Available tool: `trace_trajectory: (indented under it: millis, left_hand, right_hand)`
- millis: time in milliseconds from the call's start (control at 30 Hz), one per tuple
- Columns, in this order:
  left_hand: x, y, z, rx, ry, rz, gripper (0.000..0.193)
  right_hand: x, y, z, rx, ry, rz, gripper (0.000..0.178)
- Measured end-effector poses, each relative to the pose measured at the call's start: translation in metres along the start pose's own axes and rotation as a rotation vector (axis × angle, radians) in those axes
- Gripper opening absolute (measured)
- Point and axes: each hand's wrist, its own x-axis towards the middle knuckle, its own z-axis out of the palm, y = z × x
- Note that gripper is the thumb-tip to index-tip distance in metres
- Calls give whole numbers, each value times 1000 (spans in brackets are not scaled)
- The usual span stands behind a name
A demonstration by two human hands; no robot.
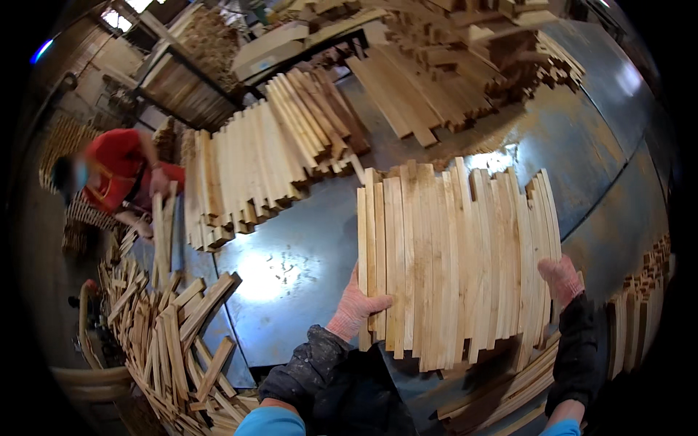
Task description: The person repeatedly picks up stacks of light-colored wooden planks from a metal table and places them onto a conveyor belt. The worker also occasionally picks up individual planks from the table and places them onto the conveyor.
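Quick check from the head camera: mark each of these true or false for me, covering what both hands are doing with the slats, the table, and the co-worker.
1. Both hands press a row of wooden slats from its two ends. True: the left hand and the right hand flank it.
2. The hands are bare. False: both wear knitted gloves.
3. The slats stand on a grey metal table. True.
4. The co-worker in red stands at the person's right. False: that person is at the left, beside a loose heap of slats.
5. The table holds no other wood. False: more stacked slats lie further back.
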Motion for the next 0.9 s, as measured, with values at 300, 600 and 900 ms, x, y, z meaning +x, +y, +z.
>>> trace_trajectory:
  millis: [300, 600, 900]
  left_hand:
    - [-145, 95, -64, -40, 5, 166, 120]
    - [-316, 113, -189, -59, 129, 351, 118]
    - [-525, 44, -210, -89, 575, 708, 123]
  right_hand:
    - [-89, -1, 56, -39, -43, -143, 55]
    - [-205, -53, 220, -49, -182, -272, 63]
    - [-216, -76, 349, -260, -652, -432, 47]
